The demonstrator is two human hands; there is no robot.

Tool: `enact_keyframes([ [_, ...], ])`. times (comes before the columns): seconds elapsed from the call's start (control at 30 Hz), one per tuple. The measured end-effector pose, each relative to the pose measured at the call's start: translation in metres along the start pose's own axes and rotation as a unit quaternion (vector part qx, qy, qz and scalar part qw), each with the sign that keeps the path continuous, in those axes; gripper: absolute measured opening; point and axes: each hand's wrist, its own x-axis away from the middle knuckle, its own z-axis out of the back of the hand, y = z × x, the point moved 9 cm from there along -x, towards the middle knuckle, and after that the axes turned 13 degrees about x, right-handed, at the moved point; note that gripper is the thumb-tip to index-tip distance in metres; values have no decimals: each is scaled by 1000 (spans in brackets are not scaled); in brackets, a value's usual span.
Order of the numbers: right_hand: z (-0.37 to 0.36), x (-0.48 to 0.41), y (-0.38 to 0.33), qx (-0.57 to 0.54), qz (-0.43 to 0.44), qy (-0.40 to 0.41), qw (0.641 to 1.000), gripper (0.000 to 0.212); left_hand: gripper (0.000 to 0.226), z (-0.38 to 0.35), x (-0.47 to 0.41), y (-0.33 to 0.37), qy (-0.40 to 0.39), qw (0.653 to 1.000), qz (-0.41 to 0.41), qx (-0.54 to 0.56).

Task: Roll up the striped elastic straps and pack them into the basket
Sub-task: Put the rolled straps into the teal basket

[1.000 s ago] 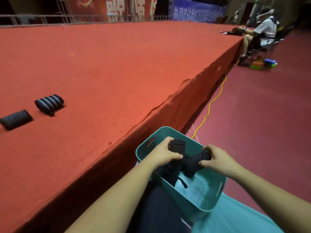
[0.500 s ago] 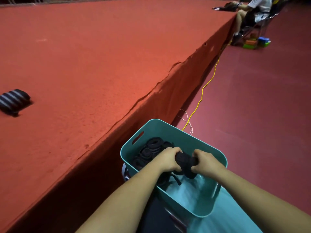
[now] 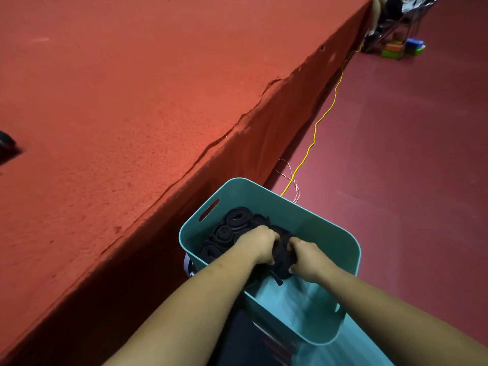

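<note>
A teal plastic basket (image 3: 311, 220) sits just below me beside the red stage. Several rolled dark straps (image 3: 232, 225) stand on end in its left half. My left hand (image 3: 260, 243) and my right hand (image 3: 306, 256) are both down inside the basket, each closed on a rolled dark strap (image 3: 284, 250) pressed between them. A loose strap end (image 3: 277, 279) hangs below the hands. One more rolled strap (image 3: 6, 146) lies on the stage at the far left edge, mostly cut off.
The red carpeted stage (image 3: 132, 101) runs along my left, its edge right next to the basket. A yellow cable (image 3: 317, 133) trails over the dark red floor. Far off, a chair and coloured blocks (image 3: 404, 47) stand by the stage corner.
Both hands have brought their rolled straps together and lowered them into the basket. The view has tilted down and right, so the straps lying on the stage slid out to the left.
</note>
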Motion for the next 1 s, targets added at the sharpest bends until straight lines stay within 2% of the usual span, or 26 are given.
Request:
enact_keyframes([
  [0.1,-5,-1,-8,24,8,-1,1000,32,36,0,4,1,26,998,7,-61],
  [0.23,-5,2,-9,28,4,-10,1000,35,51,-1,6,-6,11,999,11,-52],
  [0.33,7,10,-4,27,3,-12,1000,32,63,12,16,-13,27,998,5,53],
  [0.43,39,14,-9,26,10,27,999,22,44,61,39,-23,81,990,-6,120],
  [0.53,86,14,-32,20,28,78,996,23,25,131,77,-39,138,980,-10,142],
  [0.67,144,16,-103,8,90,145,985,32,15,230,156,-80,256,951,9,174],
  [0.77,172,22,-176,0,157,174,972,32,13,281,232,-131,348,922,59,157],
  [1.0,179,38,-360,19,307,192,932,44,13,298,420,-277,457,843,261,108],
])
